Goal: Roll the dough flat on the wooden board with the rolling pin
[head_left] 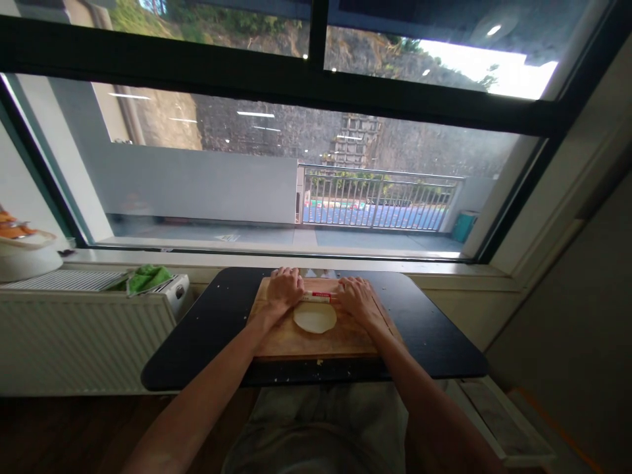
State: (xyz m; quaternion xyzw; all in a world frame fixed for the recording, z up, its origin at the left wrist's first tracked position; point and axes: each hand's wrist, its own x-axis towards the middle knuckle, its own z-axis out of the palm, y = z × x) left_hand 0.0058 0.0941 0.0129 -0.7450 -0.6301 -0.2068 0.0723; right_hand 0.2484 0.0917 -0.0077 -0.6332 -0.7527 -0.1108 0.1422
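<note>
A flat, pale oval of dough lies on a wooden board. Just beyond its far edge is a rolling pin with a red and white label, lying crosswise on the board. My left hand is curled over the pin's left end, and my right hand over its right end. Both ends of the pin are hidden under my fingers. Only its middle shows between my hands.
The board rests on a black table with rounded corners and scattered crumbs. A white radiator with a green cloth on top stands at the left, beside a white container. A wide window rises behind the table.
</note>
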